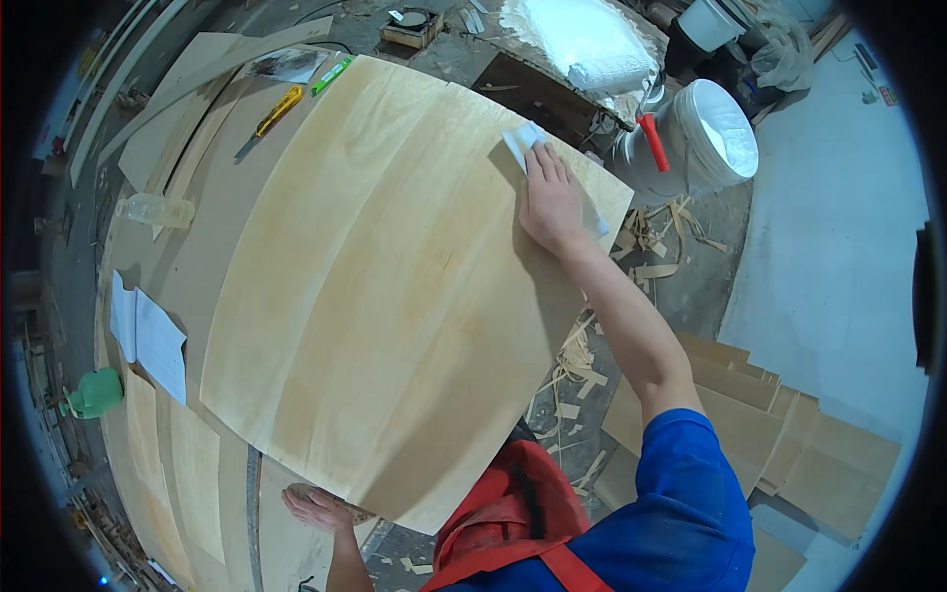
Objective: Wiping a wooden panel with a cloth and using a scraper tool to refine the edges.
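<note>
A large pale wooden panel [375, 276] with several broad grain bands lies in front of me, its near edge by my red apron. On its far right part, my right hand [552, 197] presses down on a folded white pad [523, 138], which looks like cloth or sanding paper. White shows past the fingertips and again by the wrist; the palm hides the rest. My left hand [318, 507] is at the panel's near left edge, fingers stretched out, with nothing visible in it. The panel edge partly covers that hand.
Left of the panel lie a yellow utility knife [271, 120], a green marker-like stick [332, 75], a clear bottle [158, 210], an open notebook [153, 331] and a green container [96, 393]. A white bucket [681, 138] with a red-handled roller [653, 141] stands far right; wood scraps litter the floor.
</note>
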Tool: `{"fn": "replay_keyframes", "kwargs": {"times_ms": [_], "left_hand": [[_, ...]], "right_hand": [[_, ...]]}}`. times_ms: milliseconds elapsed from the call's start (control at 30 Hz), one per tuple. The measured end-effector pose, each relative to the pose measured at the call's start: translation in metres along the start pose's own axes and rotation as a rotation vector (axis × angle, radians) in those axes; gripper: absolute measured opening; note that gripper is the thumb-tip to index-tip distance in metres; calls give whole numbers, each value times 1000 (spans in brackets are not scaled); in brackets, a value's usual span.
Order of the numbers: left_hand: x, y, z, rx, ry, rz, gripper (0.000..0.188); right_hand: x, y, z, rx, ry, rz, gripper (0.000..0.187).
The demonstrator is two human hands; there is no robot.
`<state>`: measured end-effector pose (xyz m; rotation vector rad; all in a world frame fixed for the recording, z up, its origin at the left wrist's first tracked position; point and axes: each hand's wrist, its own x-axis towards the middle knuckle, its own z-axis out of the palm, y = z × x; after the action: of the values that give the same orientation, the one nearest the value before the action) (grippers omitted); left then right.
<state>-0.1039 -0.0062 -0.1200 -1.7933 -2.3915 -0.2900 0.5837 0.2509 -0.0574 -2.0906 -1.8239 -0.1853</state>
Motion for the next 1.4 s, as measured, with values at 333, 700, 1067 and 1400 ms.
{"fn": "replay_keyframes", "kwargs": {"times_ms": [333,700,1067,1400], "left_hand": [[-3,6,0,-13,-3,16,64],[-7,-10,7,-39,31,82,62],[-12,-6,-2,-15,14,9,61],[-5,3,-9,-9,-11,15,55]], "right_hand": [[-3,9,-6,-14,21,30,48],[-28,-28,-18,84,-97,101,50],[-69,-78,-18,14,-150,-6,56],[-92,-114,-22,-26,-175,-28,59]]}}
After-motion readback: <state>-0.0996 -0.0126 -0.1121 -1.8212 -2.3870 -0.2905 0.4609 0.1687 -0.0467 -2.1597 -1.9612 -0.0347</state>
